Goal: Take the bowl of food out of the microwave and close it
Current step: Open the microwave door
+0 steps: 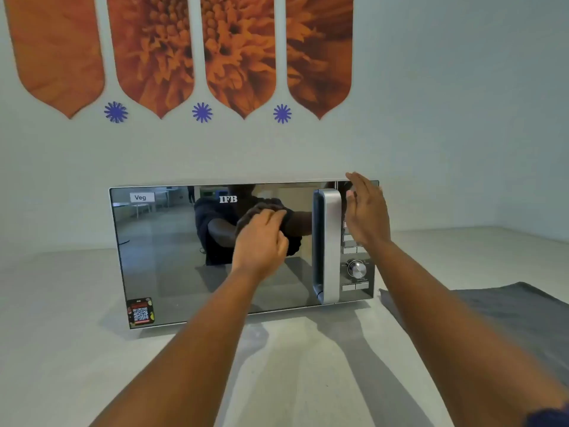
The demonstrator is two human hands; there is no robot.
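The silver microwave [172, 260] stands on the table with its mirrored door closed, so the bowl of food is hidden from view. My left hand [261, 241] is in front of the door's middle, fingers curled around what looks like a dark cloth [261, 208] held close to the glass. My right hand [365, 211] is raised flat, fingers apart and pointing up, in front of the control panel just right of the vertical door handle [328, 245]. It holds nothing.
A grey cloth [508, 312] lies spread on the pale table [61, 349] to the right of the microwave. The wall is right behind the microwave. A round dial [356, 268] and buttons sit below my right hand.
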